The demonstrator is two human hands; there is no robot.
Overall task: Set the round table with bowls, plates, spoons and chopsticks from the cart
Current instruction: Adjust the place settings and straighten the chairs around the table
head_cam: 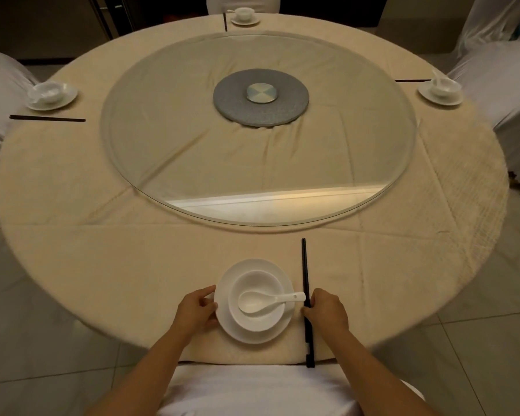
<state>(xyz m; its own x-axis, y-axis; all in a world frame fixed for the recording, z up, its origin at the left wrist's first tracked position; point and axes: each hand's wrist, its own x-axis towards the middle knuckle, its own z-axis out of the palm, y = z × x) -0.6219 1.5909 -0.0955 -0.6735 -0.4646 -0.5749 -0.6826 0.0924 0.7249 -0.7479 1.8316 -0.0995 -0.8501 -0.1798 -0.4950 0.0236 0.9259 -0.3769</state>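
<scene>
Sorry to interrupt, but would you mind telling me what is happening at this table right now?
A person is finishing the nearest place setting on the round table with the beige cloth. The left hand holds the rim of the white round plate, which carries a white bowl with a white ceramic spoon in it. The right hand pinches the pair of black chopsticks lying beside the plate. Three other settings already sit around the glass turntable.

A restaurant banquet room — a large round table [72, 205] under cream cloth carries a glass lazy Susan [357, 139], with white-covered chairs [505, 94] around it — identical place settings [53, 96] laid.
</scene>
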